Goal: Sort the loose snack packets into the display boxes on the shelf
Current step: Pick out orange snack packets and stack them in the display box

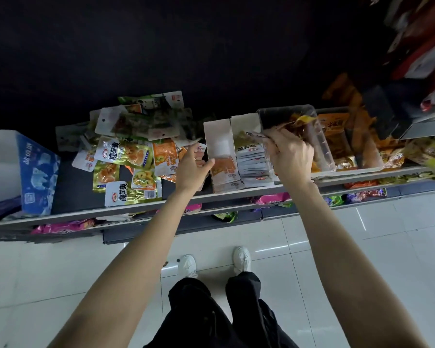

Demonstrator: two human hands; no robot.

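Note:
Loose snack packets (126,156) lie in a heap on the dark shelf, left of the boxes. Two white cardboard display boxes stand side by side: the left box (217,133) holds orange packets (224,170), the right box (244,121) holds white and green packets (253,162). My left hand (192,169) hovers at the heap's right edge, index finger and thumb spread, thumb tip at the left box's wall, over an orange packet (199,151). My right hand (290,156) has curled fingers gripping the left wall of a clear plastic bin (284,113) that holds orange-wrapped snacks.
More orange snack boxes (335,131) stand to the right of the bin. A blue carton (39,177) stands at the shelf's left end. The shelf's front rail (136,209) runs across, with pink packets (60,227) on the shelf below. White floor tiles and my shoes (187,266) are underneath.

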